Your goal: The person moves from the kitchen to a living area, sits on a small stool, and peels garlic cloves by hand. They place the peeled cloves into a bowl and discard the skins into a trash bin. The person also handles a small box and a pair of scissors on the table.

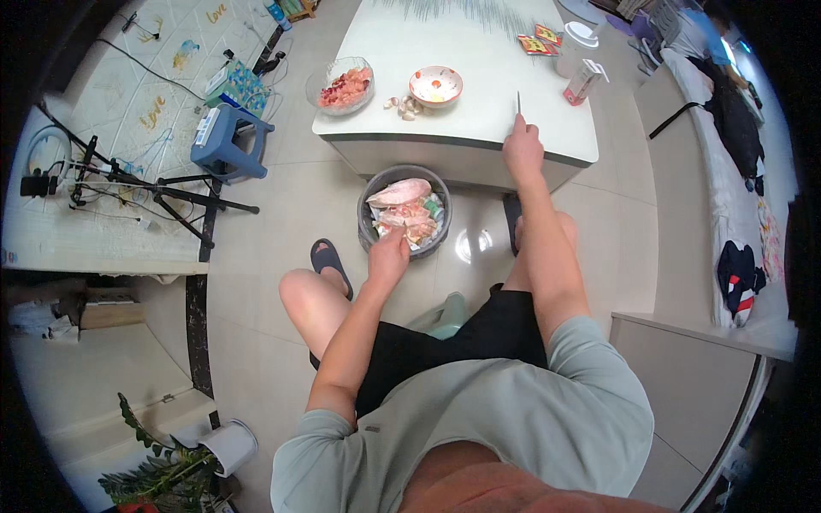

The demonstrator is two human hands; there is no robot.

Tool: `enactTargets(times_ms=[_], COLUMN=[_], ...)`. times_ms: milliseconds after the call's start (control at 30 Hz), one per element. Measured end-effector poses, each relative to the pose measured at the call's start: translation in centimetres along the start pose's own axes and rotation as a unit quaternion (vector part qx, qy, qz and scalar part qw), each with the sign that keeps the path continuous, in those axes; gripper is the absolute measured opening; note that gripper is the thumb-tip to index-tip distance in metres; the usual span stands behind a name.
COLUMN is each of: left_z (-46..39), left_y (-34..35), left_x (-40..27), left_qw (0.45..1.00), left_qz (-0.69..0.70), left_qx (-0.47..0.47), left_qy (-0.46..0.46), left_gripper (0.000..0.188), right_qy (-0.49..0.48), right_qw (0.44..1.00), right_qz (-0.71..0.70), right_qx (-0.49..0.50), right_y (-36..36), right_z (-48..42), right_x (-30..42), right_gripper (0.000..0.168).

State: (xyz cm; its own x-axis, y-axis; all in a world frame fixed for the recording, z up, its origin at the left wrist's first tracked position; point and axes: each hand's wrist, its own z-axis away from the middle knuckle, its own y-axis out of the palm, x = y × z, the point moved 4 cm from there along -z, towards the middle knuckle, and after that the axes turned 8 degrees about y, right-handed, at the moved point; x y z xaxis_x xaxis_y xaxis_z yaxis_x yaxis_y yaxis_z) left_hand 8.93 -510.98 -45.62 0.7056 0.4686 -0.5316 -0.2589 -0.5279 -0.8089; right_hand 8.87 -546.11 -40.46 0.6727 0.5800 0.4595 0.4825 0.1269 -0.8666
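My right hand [524, 152] grips a knife [519, 102] near the front right edge of the white table [474, 118], its narrow blade pointing away from me. Below the table edge, my left hand [389, 260] is over the near rim of a grey waste bin [361, 224], fingers drawn together by the scraps. Whether it pinches anything is hidden. Inside the bin lie pale pink peel-like pieces [401, 192] and crumpled waste. On the table stand a clear bowl [312, 96] of pink and dark red chunks, a patterned bowl [436, 83] and several garlic cloves [408, 108].
Red packets [537, 45], a lidded cup [577, 48] and a drink carton [582, 83] stand at the table's right. A blue stool [228, 144] and black tripod legs [205, 200] are at left. At far right, another person [696, 38] is partly visible.
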Motion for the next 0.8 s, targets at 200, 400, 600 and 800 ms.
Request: enactTargets(times_ms=[200,400,600,800], left_z=[4.1,6.2,6.2,6.8], left_y=[1.1,4.4,2.5,4.4], left_x=[-0.3,0.2,-4.7,-2.2], left_qw=[0.992,0.829,0.733,0.708], left_qz=[0.07,0.492,0.642,0.646], left_qx=[-0.042,-0.072,-0.039,-0.132], left_qy=[-0.093,-0.256,-0.222,-0.253], left_gripper=[0.044,0.036,0.023,0.014], right_qy=[-0.145,-0.243,-0.254,-0.282], right_qw=[0.974,0.913,0.87,0.852], right_qz=[-0.171,-0.278,-0.317,-0.274], right_qx=[-0.004,0.172,0.28,0.346], right_y=[0.2,1.0,-1.8,-3.4], right_z=[11.3,23.6,29.5,28.0], right_x=[0.6,3.5,4.6,5.2], right_gripper=[0.049,0.046,0.043,0.046])
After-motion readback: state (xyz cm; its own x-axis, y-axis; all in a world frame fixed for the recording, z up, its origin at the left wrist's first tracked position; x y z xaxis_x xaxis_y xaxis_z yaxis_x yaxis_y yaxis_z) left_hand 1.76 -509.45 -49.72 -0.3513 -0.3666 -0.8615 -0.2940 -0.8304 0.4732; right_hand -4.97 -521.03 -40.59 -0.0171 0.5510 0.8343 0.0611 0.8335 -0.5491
